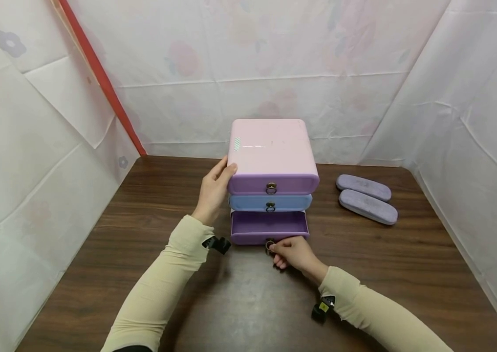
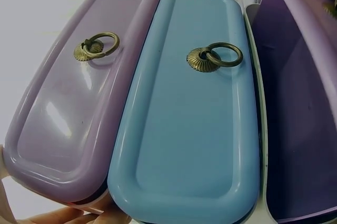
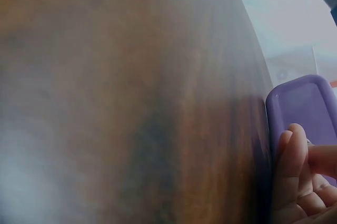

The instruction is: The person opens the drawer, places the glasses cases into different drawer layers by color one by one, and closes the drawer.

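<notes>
A small chest of drawers [image 1: 272,146] with a pink top stands on the table. Its upper purple drawer [image 1: 292,185] and middle blue drawer [image 2: 189,119] are closed, each with a brass ring pull. The bottom purple drawer [image 1: 270,238] is pulled out, and the part of its inside that shows holds nothing. My right hand [image 1: 294,253] pinches the ring pull [image 1: 269,246] of that bottom drawer between thumb and fingers. At the chest's left side, my left hand [image 1: 214,193] rests against the upper edge, thumb near the top and fingers along the side.
Two grey-purple oblong cases [image 1: 364,187] lie side by side on the dark wooden table [image 1: 428,274], right of the chest. White patterned sheets [image 1: 248,73] hang behind and at both sides. A red strip [image 1: 103,78] runs down the back left corner.
</notes>
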`<action>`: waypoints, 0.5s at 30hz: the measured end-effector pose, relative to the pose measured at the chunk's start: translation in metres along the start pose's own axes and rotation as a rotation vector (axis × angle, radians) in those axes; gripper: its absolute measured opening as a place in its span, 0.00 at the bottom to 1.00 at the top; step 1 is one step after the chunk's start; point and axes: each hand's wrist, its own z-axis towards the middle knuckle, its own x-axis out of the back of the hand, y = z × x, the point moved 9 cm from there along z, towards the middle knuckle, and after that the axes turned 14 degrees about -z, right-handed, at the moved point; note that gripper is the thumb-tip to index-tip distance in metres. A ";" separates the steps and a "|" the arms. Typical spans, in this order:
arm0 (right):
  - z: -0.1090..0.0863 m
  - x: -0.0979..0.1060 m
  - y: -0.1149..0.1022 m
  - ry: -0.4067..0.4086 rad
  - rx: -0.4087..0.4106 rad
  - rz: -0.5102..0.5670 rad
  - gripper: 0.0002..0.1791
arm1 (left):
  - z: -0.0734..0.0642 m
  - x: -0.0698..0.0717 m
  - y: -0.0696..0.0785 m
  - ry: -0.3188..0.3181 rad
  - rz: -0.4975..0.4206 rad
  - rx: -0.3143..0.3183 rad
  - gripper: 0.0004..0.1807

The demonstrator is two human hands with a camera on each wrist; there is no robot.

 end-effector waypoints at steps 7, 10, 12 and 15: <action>-0.016 -0.006 0.000 -0.036 0.012 0.009 0.15 | -0.001 0.001 0.000 0.002 0.010 -0.005 0.34; -0.023 -0.008 0.000 -0.044 0.019 0.008 0.16 | -0.001 0.000 0.001 0.001 0.010 -0.008 0.34; -0.027 -0.009 0.000 -0.049 0.022 0.008 0.16 | -0.001 0.000 0.001 0.001 0.007 -0.009 0.33; -0.032 -0.013 0.002 -0.060 0.021 0.011 0.16 | 0.000 0.000 0.001 0.000 0.007 -0.012 0.33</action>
